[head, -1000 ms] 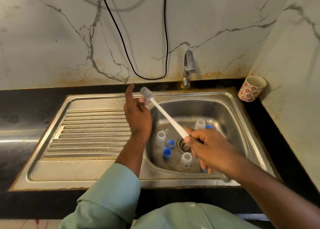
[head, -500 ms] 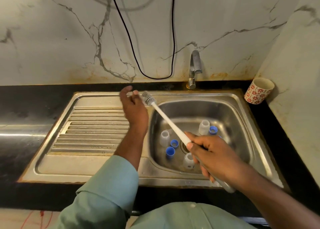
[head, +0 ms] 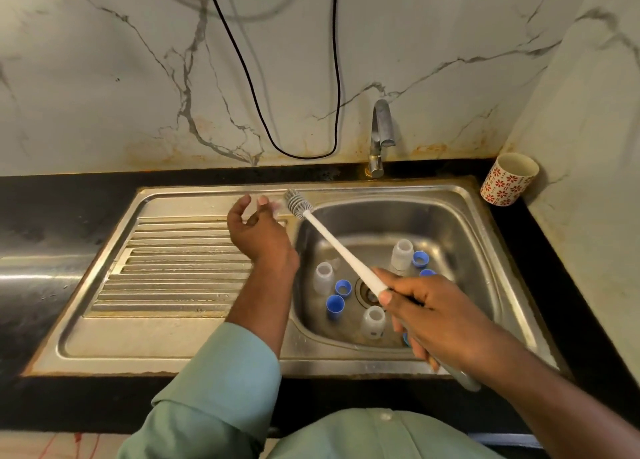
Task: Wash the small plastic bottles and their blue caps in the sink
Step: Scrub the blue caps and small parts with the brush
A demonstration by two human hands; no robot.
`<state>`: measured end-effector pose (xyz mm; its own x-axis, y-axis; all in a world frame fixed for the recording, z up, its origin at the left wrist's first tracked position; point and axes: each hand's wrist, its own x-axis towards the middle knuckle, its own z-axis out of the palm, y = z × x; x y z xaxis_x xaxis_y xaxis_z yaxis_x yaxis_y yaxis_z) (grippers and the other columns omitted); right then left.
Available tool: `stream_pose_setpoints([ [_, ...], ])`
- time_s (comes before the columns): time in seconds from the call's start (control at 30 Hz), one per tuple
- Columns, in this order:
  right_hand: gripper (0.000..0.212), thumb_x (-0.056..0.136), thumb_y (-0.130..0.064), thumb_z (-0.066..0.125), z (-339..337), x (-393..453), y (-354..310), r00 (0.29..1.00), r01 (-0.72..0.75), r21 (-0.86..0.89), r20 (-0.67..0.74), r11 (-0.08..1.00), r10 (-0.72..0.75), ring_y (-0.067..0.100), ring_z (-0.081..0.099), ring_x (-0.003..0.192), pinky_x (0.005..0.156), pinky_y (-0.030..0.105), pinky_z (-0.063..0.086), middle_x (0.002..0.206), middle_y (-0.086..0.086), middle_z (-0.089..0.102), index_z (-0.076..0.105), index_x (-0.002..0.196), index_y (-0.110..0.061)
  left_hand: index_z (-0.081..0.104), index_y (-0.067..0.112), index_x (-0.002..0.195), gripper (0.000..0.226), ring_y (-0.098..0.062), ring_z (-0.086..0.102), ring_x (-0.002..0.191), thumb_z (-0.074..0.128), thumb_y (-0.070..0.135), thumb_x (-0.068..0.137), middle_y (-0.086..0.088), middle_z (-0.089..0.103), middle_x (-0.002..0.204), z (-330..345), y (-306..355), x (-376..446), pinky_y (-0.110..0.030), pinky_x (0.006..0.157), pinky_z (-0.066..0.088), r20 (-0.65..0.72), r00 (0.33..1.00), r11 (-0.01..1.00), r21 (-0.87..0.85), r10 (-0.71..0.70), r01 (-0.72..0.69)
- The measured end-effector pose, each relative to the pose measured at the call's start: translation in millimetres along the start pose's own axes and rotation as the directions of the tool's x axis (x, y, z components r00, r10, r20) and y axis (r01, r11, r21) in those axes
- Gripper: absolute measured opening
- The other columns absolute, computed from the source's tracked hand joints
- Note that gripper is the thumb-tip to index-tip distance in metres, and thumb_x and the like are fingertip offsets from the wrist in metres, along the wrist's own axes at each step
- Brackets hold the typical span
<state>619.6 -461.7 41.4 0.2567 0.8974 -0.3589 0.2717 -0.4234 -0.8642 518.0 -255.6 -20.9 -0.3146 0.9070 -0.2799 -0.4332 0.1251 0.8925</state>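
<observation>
A steel sink [head: 485, 223] sat under marble walls; your right hand [head: 436, 316] gripped the bottle brush [head: 337, 247], your left hand [head: 258, 231] loosely curled beside its bristles.

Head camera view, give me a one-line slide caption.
Right hand grips a bottle brush over the sink; bottles and blue caps wait inside.

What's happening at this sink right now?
A person is washing small bottles. Their right hand grips a white bottle brush, its bristles raised over the sink rim. The left hand hovers beside the bristles; whether it pinches something clear is too blurred to tell. Three bottles and several blue caps sit in the basin. No water runs from the tap.
</observation>
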Motion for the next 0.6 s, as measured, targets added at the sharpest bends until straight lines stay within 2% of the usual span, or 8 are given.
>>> stream_pose_setpoints([
  [0.1,0.017,0.099,-0.028,0.051,6,9,2,0.998,-0.018,-0.012,-0.067,1.0,0.017,0.016,0.049,0.047,0.044,0.029,0.044,0.063,-0.001,0.058,0.067,0.102,-0.025,0.06,0.018,0.116,0.034,-0.014,0.071,0.091,0.071,0.001,0.088,-0.006,0.073,0.091,3,-7,-5,-0.038,0.092,0.056,0.012,0.997,0.997,0.024,-0.071,0.071],
  [0.17,0.017,0.099,-0.029,0.051,7,7,4,0.999,-0.022,-0.003,-0.05,1.0,0.022,0.02,0.046,0.048,0.045,0.031,0.042,0.064,0.001,0.056,0.067,0.096,-0.025,0.06,0.023,0.112,0.039,-0.022,0.069,0.102,0.073,-0.001,0.084,-0.009,0.072,0.101,5,-5,-6,-0.045,0.099,0.053,0.015,0.99,0.99,-0.013,-0.138,0.139],
  [0.23,0.017,0.099,-0.028,0.051,6,4,5,0.999,-0.022,0.019,-0.03,1.0,0.023,0.021,0.043,0.05,0.044,0.032,0.039,0.062,0.0,0.054,0.067,0.095,-0.029,0.061,0.025,0.11,0.039,-0.022,0.068,0.101,0.073,-0.001,0.084,-0.011,0.069,0.109,6,-5,-3,-0.037,0.087,0.058,0.063,0.982,0.984,0.006,-0.178,0.178],
  [0.3,0.02,0.099,-0.027,0.051,6,5,6,0.998,-0.026,0.02,-0.056,0.999,0.027,0.02,0.043,0.051,0.043,0.03,0.039,0.058,-0.006,0.057,0.064,0.089,-0.039,0.062,0.021,0.112,0.033,-0.013,0.068,0.085,0.071,0.001,0.087,-0.008,0.07,0.103,6,-9,-7,-0.024,0.065,0.054,0.096,0.975,0.979,0.052,-0.202,0.198],
  [0.33,0.023,0.099,-0.028,0.051,5,5,5,0.997,-0.026,0.017,-0.066,1.0,0.027,0.019,0.043,0.051,0.043,0.03,0.038,0.057,-0.007,0.058,0.062,0.085,-0.043,0.062,0.02,0.112,0.033,-0.013,0.068,0.082,0.071,0.001,0.087,-0.007,0.07,0.102,7,-8,-10,-0.022,0.061,0.053,0.082,0.973,0.976,0.04,-0.215,0.212],
  [0.37,0.026,0.099,-0.028,0.051,6,5,5,0.997,-0.021,0.011,-0.072,1.0,0.022,0.018,0.043,0.05,0.044,0.03,0.038,0.058,-0.005,0.056,0.062,0.082,-0.045,0.061,0.02,0.113,0.035,-0.014,0.069,0.083,0.071,0.0,0.087,-0.008,0.07,0.102,7,-7,-11,-0.023,0.062,0.054,0.064,0.972,0.974,-0.006,-0.227,0.228],
  [0.47,0.031,0.098,-0.03,0.052,9,-2,4,0.996,0.005,-0.032,-0.088,0.999,-0.008,0.017,0.044,0.049,0.044,0.03,0.04,0.06,-0.004,0.055,0.065,0.073,-0.042,0.057,0.022,0.12,0.043,-0.02,0.07,0.098,0.071,-0.002,0.086,-0.009,0.072,0.102,4,-4,-4,-0.032,0.082,0.057,0.051,0.965,0.961,-0.092,-0.257,0.261],
  [0.6,0.023,0.101,-0.026,0.048,15,-2,-1,0.996,0.018,-0.049,-0.091,0.999,-0.022,0.016,0.045,0.05,0.045,0.029,0.041,0.058,-0.025,0.061,0.061,0.087,-0.04,0.057,0.028,0.117,0.035,-0.019,0.061,0.098,0.065,0.006,0.092,-0.006,0.068,0.112,5,-4,-8,-0.029,0.075,0.05,0.075,0.955,0.957,-0.03,-0.287,0.29],
])
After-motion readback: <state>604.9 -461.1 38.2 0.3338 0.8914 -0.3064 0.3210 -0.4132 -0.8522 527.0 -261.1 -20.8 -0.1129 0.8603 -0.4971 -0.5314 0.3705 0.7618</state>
